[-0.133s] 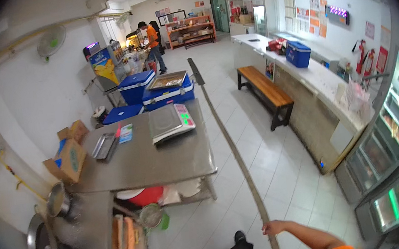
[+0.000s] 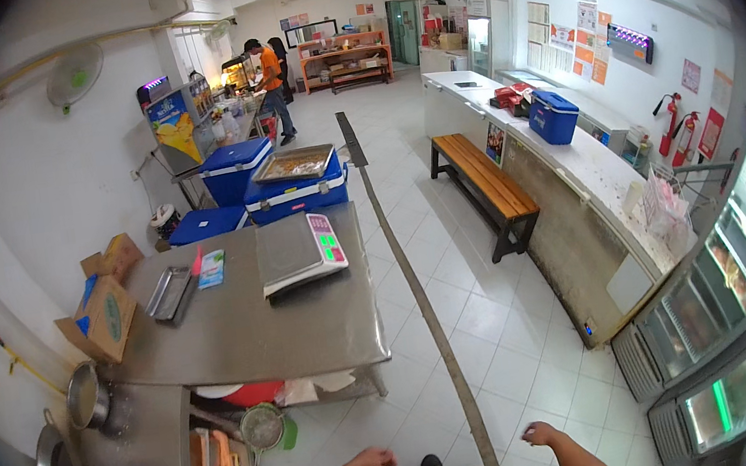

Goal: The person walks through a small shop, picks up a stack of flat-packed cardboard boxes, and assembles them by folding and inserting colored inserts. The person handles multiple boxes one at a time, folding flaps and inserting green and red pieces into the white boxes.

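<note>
"How's the grip?"
"Left hand (image 2: 375, 460) and right hand (image 2: 538, 434) curled above the floor (image 2: 417, 400); whether clenched, can't tell."
"And the strainer (image 2: 262, 426)?"
"Left of the left hand, near the counter (image 2: 237, 338) bearing the scale (image 2: 294, 254)."

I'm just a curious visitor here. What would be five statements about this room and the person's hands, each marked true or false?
1. The left hand grips a metal pan. False: nothing shows in it.
2. The scale with the lit display stands on the metal table. True.
3. The wooden bench is to the left of that table. False: it is to the right.
4. A shallow metal tray sits on a blue cooler. True.
5. The right hand is touching the scale. False: it is well apart from it.
</note>
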### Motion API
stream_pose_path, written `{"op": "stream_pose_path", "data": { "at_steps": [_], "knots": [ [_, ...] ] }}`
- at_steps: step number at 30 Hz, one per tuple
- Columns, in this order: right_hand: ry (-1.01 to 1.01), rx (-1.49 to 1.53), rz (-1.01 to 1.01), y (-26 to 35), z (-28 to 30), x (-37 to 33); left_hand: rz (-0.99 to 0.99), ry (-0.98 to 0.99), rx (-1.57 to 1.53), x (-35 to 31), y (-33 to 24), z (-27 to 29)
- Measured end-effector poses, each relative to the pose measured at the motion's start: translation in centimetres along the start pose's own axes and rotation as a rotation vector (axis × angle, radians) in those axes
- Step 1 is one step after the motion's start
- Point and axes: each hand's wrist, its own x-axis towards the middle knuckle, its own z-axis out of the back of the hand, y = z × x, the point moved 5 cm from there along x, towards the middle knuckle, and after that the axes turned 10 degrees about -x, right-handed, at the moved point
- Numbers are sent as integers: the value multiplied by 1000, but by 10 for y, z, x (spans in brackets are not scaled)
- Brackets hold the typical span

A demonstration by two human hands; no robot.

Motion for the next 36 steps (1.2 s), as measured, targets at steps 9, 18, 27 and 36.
{"op": "stream_pose_path", "data": {
  "at_steps": [9,18,27,36],
  "knots": [
    [33,678,-744,-147,28,-33,-479,-32,207,174,-426,21],
    [273,499,-616,-64,242,273,-267,-313,-316,288,-488,134],
    [-211,314,159,228,661,747,-51,-724,-23,432,-570,253],
    [299,348,21,297,796,929,-163,-802,-416,600,-864,459]
  ]
}}
